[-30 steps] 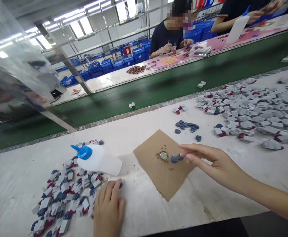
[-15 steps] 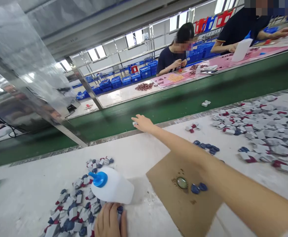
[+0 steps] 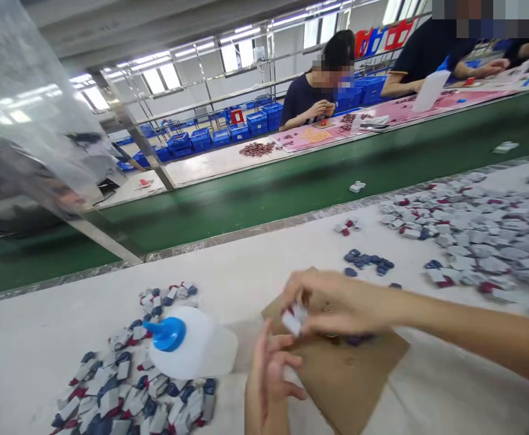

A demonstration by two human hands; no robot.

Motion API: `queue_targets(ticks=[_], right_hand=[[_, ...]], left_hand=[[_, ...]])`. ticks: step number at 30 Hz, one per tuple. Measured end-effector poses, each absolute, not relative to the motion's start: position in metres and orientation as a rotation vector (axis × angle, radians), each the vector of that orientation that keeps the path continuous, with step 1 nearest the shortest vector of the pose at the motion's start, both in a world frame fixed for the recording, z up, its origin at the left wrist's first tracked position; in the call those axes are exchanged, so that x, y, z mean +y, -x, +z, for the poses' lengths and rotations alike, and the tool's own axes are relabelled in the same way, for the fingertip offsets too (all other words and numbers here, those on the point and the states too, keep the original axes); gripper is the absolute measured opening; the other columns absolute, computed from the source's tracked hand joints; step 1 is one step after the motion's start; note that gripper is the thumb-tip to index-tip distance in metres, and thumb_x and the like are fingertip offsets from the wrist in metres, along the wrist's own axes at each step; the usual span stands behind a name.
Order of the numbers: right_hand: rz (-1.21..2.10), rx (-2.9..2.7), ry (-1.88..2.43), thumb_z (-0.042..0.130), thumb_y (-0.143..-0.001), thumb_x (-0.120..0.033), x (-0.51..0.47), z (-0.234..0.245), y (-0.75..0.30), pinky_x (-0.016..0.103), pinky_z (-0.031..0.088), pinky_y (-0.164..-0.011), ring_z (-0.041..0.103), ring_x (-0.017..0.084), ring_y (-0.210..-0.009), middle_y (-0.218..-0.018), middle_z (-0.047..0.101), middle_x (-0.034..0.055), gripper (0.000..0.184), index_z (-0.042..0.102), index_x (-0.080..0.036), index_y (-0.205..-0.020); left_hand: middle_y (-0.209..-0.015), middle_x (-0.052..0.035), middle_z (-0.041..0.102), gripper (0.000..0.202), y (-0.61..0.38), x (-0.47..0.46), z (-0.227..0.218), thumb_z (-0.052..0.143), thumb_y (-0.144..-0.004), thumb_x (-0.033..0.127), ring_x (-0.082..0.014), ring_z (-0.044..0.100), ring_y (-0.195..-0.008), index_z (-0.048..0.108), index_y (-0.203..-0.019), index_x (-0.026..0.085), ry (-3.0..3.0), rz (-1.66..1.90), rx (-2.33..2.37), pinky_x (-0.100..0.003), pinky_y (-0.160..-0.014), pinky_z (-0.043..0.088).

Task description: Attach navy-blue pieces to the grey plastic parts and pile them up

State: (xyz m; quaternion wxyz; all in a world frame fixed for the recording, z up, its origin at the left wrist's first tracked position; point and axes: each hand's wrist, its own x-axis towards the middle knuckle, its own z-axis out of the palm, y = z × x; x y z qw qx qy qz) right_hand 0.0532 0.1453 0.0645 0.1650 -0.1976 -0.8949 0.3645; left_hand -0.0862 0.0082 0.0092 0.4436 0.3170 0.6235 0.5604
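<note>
My right hand (image 3: 332, 302) hovers over the brown cardboard sheet (image 3: 355, 380), its fingers pinched on a small white part (image 3: 294, 319). My left hand (image 3: 269, 380) is raised just below it, fingers curled loosely, close to that part but holding nothing I can see. A white glue bottle with a blue cap (image 3: 187, 347) lies on its side left of my hands, on the edge of a pile of small grey, blue and red parts (image 3: 133, 386). The image is blurred by motion.
A large heap of grey parts (image 3: 473, 235) covers the right of the white table, with a few dark blue pieces (image 3: 368, 261) near it. A green conveyor belt (image 3: 291, 187) runs behind, carrying a loose white part (image 3: 357, 186). Other people work at the far bench.
My right hand came back from the belt's edge with a white part and now sits over the cardboard. My left hand lifted off the pile and rose toward it.
</note>
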Motion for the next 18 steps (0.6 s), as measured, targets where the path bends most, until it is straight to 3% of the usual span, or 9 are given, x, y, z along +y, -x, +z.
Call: queue_targets(ticks=[2,4,6,9,11,15,18], right_hand=[[1.038,-2.641,0.464,0.055,-0.081,-0.021,0.114,0.071,-0.081,0.022,0.046,-0.072,0.056,0.012,-0.084,-0.092,0.061,0.0038,0.017,0.053,-0.017,-0.097],[0.908,-2.616,0.559,0.055,-0.081,-0.029,0.104,0.065,-0.109,0.025,0.045,-0.077,0.054,0.016,-0.093,-0.101,0.060,0.0068,0.028,0.051,-0.017,-0.106],[0.617,-2.479,0.935,0.053,-0.081,-0.040,0.111,0.048,-0.142,0.030,0.045,-0.077,0.054,0.020,-0.096,-0.104,0.059,0.0093,0.036,0.050,-0.017,-0.110],[0.224,-2.364,1.524,0.043,-0.084,-0.043,0.133,0.015,-0.187,0.032,0.044,-0.062,0.057,0.024,-0.084,-0.090,0.061,0.0095,0.031,0.057,-0.018,-0.098],[0.265,-2.434,1.617,0.040,-0.086,-0.041,0.143,-0.003,-0.206,0.031,0.043,-0.058,0.058,0.023,-0.075,-0.088,0.061,0.0086,0.031,0.059,-0.020,-0.097],[0.446,-2.490,1.544,0.038,-0.085,-0.036,0.146,-0.012,-0.213,0.032,0.044,-0.062,0.058,0.020,-0.071,-0.085,0.062,0.0080,0.028,0.061,-0.020,-0.087],[0.559,-2.484,1.555,0.042,-0.080,-0.034,0.146,-0.005,-0.212,0.032,0.045,-0.060,0.058,0.020,-0.068,-0.082,0.062,0.0068,0.022,0.059,-0.021,-0.082]], left_hand=[[-0.059,-0.0043,0.061,0.044,0.057,0.017,0.012,0.066,-0.062,0.050,-0.0136,0.055,-0.048,0.065,-0.092,0.017,-0.650,1.316,1.332,-0.017,-0.031,0.038],[-0.056,-0.0032,0.061,0.040,0.038,0.021,0.016,0.072,-0.058,0.043,-0.0092,0.051,-0.043,0.066,-0.086,0.015,-0.524,1.210,1.204,-0.014,-0.030,0.034],[-0.070,-0.0078,0.068,0.035,0.030,0.022,0.021,0.073,-0.060,0.039,-0.0112,0.057,-0.054,0.066,-0.084,0.014,-0.358,1.172,1.123,-0.015,-0.038,0.042],[-0.095,-0.0096,0.067,0.028,0.028,0.019,0.026,0.072,-0.063,0.032,-0.0159,0.060,-0.081,0.066,-0.086,0.016,-0.184,1.217,1.079,-0.022,-0.057,0.052],[-0.100,-0.0070,0.064,0.029,0.028,0.017,0.027,0.073,-0.063,0.031,-0.0137,0.058,-0.083,0.067,-0.088,0.019,-0.174,1.267,1.097,-0.020,-0.057,0.050],[-0.088,-0.0034,0.062,0.033,0.031,0.012,0.023,0.073,-0.062,0.031,-0.0062,0.050,-0.063,0.067,-0.093,0.020,-0.231,1.286,1.135,-0.013,-0.042,0.040],[-0.081,-0.0032,0.063,0.034,0.035,0.007,0.022,0.075,-0.060,0.031,-0.0068,0.051,-0.060,0.067,-0.090,0.018,-0.286,1.330,1.179,-0.015,-0.043,0.043]])
